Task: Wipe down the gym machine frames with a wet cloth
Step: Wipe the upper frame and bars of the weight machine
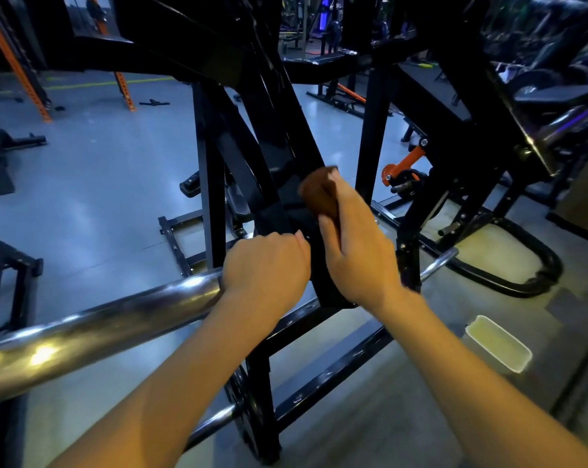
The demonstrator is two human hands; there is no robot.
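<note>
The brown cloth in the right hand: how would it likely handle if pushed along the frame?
The cloth looks soft and floppy: it bunches in the right hand. It probably weighs little, since one hand holds it. On the smooth black frame it would likely glide easily.

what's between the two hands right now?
In the head view, a slanted black frame beam runs between the left hand, gripping the chrome bar, and the right hand, holding the brown cloth.

brown cloth (319, 194) bunched, against black frame (285, 153)
</note>
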